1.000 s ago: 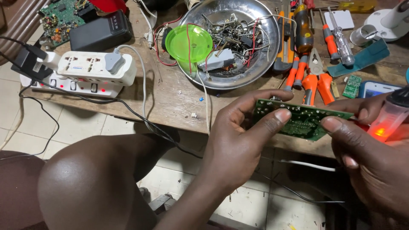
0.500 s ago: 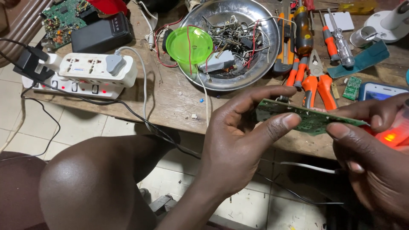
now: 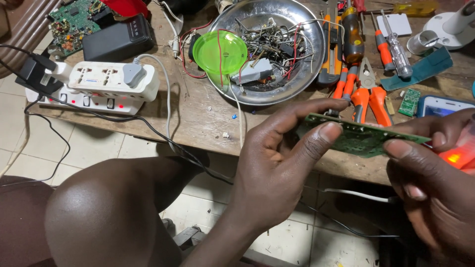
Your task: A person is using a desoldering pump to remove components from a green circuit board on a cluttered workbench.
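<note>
While a metal bowl [image 3: 269,49] of parts sits on the workbench [image 3: 198,113] behind, a green circuit board [image 3: 363,138] is pinched at both ends, level above the bench edge as if for inspection, by the left hand [image 3: 282,163] and right hand [image 3: 435,188].

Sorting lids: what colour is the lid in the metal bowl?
Bright green lid, translucent; head view.

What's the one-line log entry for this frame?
left hand: pinches green circuit board | right hand: holds board's other end | glowing red light beside right hand | wooden bench below
</note>
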